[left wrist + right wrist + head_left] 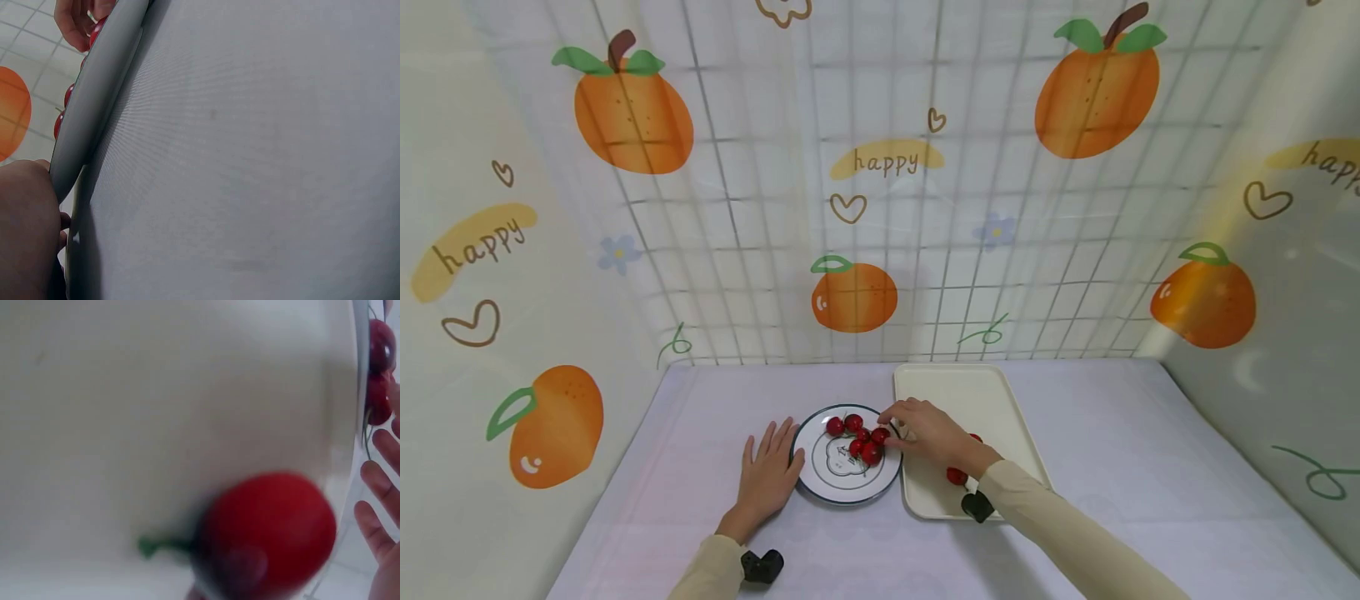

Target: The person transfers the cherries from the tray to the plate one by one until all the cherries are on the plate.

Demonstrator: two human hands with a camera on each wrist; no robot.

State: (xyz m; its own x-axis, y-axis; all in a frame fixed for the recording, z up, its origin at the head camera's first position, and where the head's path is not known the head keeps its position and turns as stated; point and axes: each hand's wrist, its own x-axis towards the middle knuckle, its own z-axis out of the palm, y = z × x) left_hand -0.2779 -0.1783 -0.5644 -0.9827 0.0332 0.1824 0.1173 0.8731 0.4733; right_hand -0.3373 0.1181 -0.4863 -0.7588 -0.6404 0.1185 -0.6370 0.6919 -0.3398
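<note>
A white plate point(829, 495) with a dark blue rim holds several red cherries point(871, 452). My left hand point(767, 475) lies beside the plate's left edge with its fingers extended, its thumb at the rim. My right hand point(928, 429) reaches over the plate's right rim. Its fingertips are at the rightmost cherry point(880, 436), and its fingers point(378, 478) look loosely spread in the right wrist view. Under the right forearm, a cherry point(957, 476) lies on the cream tray point(951, 383); another is partly hidden by the wrist. Close to the right wrist camera, a red cherry point(269, 531) with a green stem looks blurred.
The tray stands right of the plate on a pale tablecloth point(1120, 467). A curtain point(880, 225) printed with oranges surrounds the table at the back and sides. Black wrist cameras point(763, 567) are worn on both wrists.
</note>
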